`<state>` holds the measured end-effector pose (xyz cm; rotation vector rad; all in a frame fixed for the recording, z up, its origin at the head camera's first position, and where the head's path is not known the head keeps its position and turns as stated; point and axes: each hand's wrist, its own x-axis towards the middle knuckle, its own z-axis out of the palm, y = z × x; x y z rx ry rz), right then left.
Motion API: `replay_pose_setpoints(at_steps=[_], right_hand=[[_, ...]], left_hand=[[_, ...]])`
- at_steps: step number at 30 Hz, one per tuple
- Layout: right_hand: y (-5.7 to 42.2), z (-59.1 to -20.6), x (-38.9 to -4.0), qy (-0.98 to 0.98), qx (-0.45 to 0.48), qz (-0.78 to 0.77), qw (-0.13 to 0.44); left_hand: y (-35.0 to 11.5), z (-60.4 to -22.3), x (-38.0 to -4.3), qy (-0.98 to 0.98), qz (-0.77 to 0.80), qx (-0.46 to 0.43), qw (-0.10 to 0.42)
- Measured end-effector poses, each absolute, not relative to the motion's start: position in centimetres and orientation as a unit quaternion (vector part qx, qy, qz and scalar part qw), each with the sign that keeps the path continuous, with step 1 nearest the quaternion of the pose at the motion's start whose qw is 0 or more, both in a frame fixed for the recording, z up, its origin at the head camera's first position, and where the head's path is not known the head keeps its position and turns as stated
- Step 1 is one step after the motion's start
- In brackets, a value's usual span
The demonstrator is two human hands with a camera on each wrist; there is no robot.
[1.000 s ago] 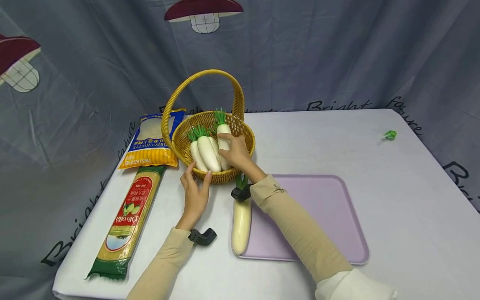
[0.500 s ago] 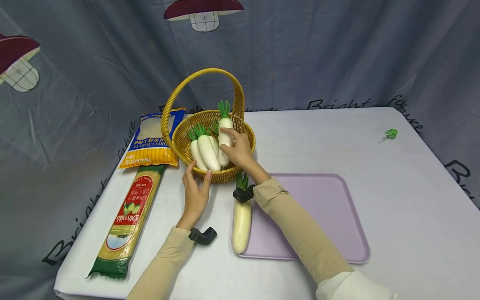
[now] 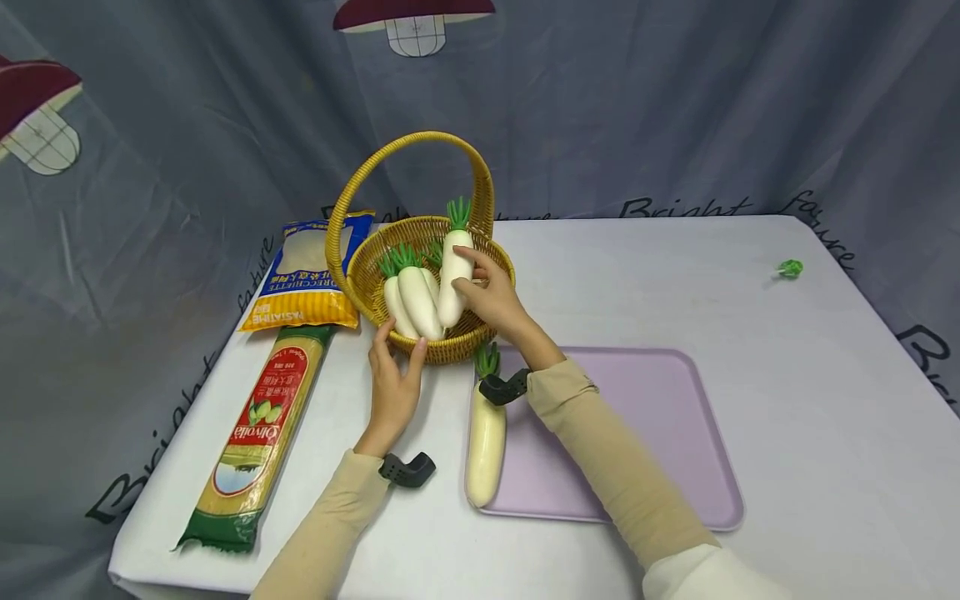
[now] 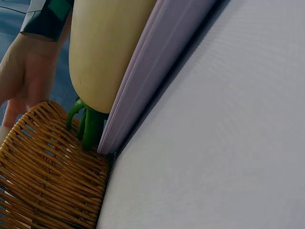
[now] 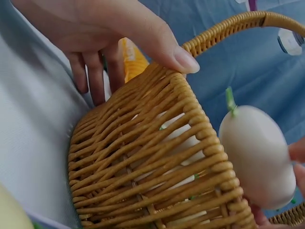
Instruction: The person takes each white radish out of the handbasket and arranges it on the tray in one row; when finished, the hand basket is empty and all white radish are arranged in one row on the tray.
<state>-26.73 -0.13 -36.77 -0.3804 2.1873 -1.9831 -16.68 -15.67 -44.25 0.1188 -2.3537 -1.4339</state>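
My right hand (image 3: 495,293) pinches a white toy radish (image 3: 455,275) with green leaves between thumb and fingers. This radish leans upright over the right part of a yellow wicker basket (image 3: 450,350). In the right wrist view the raised radish (image 5: 257,155) shows beyond the rim, with fingertips at its side. Several other white radishes (image 3: 418,302) lie in the basket. My left hand (image 3: 393,396) touches the basket's front with thumb and fingers spread. In the right wrist view the left hand (image 5: 128,24) rests its thumb on the rim, its other fingers reaching down outside.
A larger, yellowish radish (image 3: 486,454) lies along the left edge of a lilac tray (image 3: 622,433). Left of the basket are an orecchiette bag (image 3: 300,279) and a spaghetti pack (image 3: 258,437). A tall handle (image 3: 408,142) arches over the basket. A small green piece (image 3: 790,268) lies far right.
My right hand has lifted the radish slightly up and to the right, apart from the others in the basket. My left hand stays at the basket's front.
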Motion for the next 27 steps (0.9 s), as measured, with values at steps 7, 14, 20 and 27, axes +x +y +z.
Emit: replay_pose_setpoints(at_steps=[7,14,20,27], right_hand=[[1.6,-36.7,-26.2,0.657,-0.142,-0.731,0.121],[3.8,-36.9,-24.7,0.618,-0.138,-0.758,0.160],[5.6,-37.0,-22.9,0.612,-0.142,-0.756,0.186],[8.7,-37.7,-19.6,0.636,-0.125,-0.735,0.199]], left_hand=[[-15.6,-44.2,-16.8,-0.837,-0.512,0.041,0.187],[-15.8,-44.0,-16.6,-0.840,-0.508,0.043,0.184],[-16.1,-44.1,-16.5,-0.841,-0.507,0.048,0.185],[-15.9,-44.2,-16.8,-0.838,-0.512,0.035,0.186]])
